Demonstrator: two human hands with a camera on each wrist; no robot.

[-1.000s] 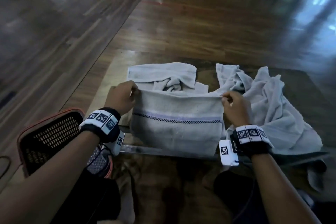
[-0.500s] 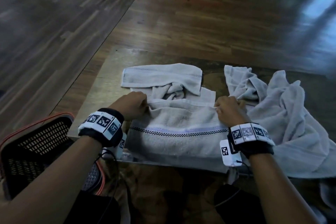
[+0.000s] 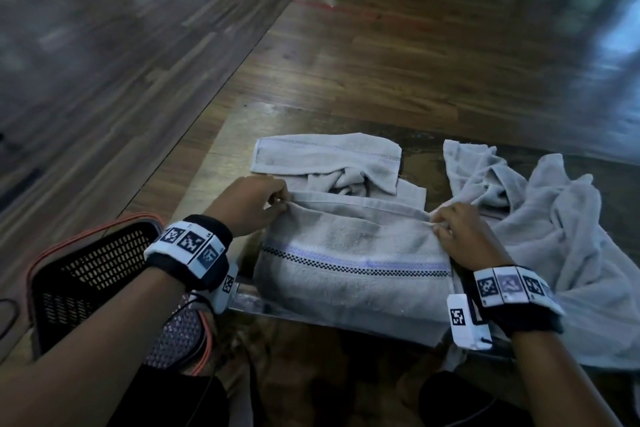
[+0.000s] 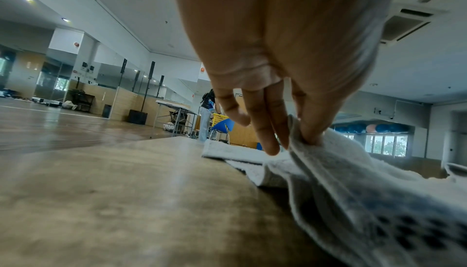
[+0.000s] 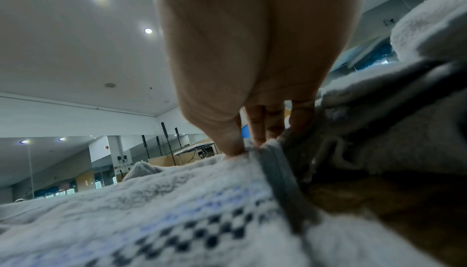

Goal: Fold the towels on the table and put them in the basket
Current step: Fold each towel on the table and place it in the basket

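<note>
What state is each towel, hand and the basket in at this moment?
Striped towel: folded over, near edge hanging off the table, far corners pinched.
Left hand: pinches its left corner.
Right hand: pinches its right corner.
Far towel: loosely folded, bunched in the middle.
Crumpled towel: unfolded heap.
Basket: holds no towel that shows.

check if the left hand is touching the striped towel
Touching. In the left wrist view the left hand pinches the striped towel edge between thumb and fingers; the head view shows it gripping the far left corner.
</note>
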